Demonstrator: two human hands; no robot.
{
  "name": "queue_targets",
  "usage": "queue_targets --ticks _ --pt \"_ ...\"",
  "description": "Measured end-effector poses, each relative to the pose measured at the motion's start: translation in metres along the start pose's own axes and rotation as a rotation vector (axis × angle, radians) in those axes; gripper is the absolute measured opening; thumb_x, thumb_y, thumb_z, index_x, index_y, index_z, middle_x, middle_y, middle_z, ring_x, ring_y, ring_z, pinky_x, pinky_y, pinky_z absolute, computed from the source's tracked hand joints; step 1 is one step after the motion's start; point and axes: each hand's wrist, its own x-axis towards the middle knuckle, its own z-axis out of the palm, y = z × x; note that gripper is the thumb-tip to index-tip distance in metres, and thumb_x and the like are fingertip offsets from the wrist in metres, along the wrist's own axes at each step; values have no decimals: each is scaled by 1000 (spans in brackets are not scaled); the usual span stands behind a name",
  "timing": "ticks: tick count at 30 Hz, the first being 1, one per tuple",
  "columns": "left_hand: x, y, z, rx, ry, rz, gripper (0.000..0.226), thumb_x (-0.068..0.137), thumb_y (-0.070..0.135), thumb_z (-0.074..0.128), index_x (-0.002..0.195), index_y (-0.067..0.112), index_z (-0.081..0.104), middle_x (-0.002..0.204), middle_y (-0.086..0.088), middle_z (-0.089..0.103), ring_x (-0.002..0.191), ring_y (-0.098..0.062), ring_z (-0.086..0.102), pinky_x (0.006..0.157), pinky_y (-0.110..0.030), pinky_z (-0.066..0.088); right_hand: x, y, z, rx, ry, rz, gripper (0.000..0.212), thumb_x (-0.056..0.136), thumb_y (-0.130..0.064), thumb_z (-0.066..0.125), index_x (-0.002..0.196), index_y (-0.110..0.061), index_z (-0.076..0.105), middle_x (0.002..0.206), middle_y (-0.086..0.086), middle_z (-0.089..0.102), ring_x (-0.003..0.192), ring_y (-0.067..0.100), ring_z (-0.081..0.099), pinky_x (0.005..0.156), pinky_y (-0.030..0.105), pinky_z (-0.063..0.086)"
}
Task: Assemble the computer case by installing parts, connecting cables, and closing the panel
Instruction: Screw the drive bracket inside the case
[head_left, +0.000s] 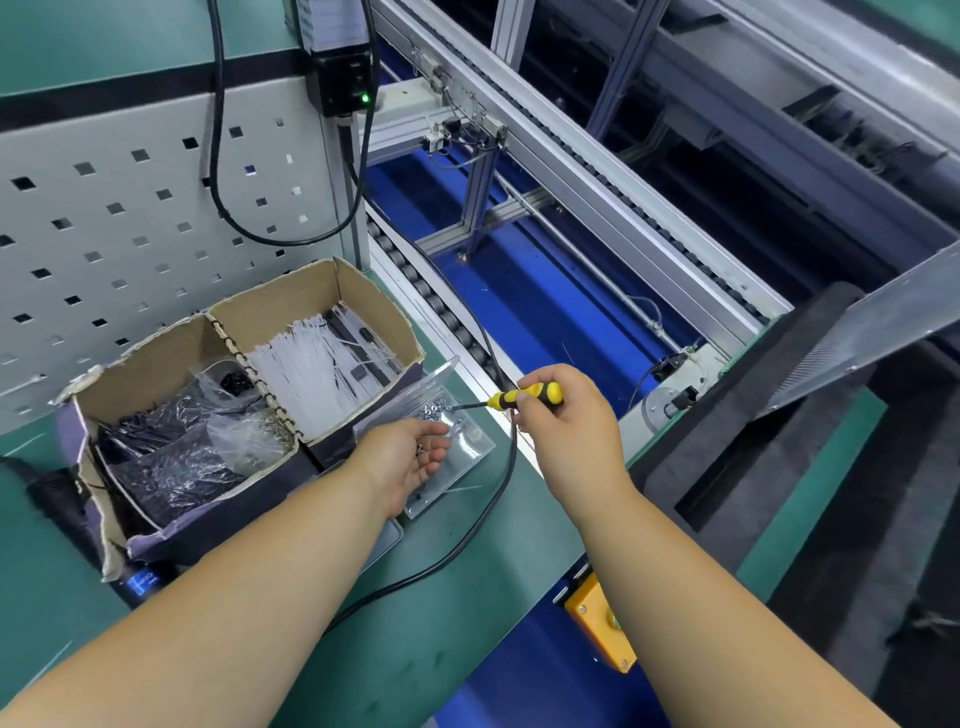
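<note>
While the right hand (561, 410) grips a yellow-and-black screwdriver (524, 397) by its handle, its thin shaft points down and left into a clear plastic tray (470, 449) that lies on the green desk (457, 597) just beside the cardboard box (223, 410). The left hand (402, 457) rests palm-up over the same tray, fingers loosely curled, with what looks like a small dark screw (421, 451) lying at the fingers; whether it is pinched or merely cradled cannot be told. Small silver screws (439, 408) lie loose at the far end of the tray, near the screwdriver tip. Judged from appearance, these fasteners are light, hard and smooth, prone to roll or slip, and best taken by the head between fingertip and thumb or lifted on the driver tip if it is magnetic. The cardboard box has two compartments: the right holds a heap of white cable ties (306, 358), light and springy; the left holds clear bags of small dark parts (171, 457), limp and slippery. A black cable (498, 467) runs across the desk beside the tray. No full computer case can be made out with certainty; dark panels lie at the right edge.
</note>
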Motion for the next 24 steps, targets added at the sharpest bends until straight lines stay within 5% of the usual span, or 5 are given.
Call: queue_targets --ticks 6,11,15,21,24 --pt "-16 2 24 -114 -67 -15 28 103 20 44 94 3 64 86 -9 65 67 -11 56 51 -17 49 -21 -17 -29 112 15 36 18 92 -18 60 86 -34 65 89 -2 71 82 22 68 81 51 58" --pt "-37 -1 47 -111 -132 53 20 101 16 49 91 5 63 71 -5 62 53 -8 52 44 -14 45 -43 -14 -60 139 46 -4 15 94 -18 60 88 -31 64 81 -10 71 72 6 68 59 23 53" --pt "-57 -16 65 -15 -184 82 15 97 10 53 88 7 65 66 0 57 54 -6 46 44 -11 40 -66 -7 -92 219 105 -22 12 95 -12 60 91 -22 66 75 -10 70 68 4 67 62 14 51" --pt "-95 -52 109 48 -297 98 16 99 7 48 90 7 63 68 0 57 56 -5 47 46 -11 41 -114 13 -155 275 265 -43 13 94 -12 60 89 -22 67 76 -6 69 66 5 66 62 17 53" --pt "-121 -75 144 73 -406 77 23 102 13 43 83 10 55 68 -1 55 51 -5 44 45 -12 38 -143 24 -195 253 343 -50 16 94 -14 59 87 -25 66 75 -7 69 67 9 67 71 30 57"
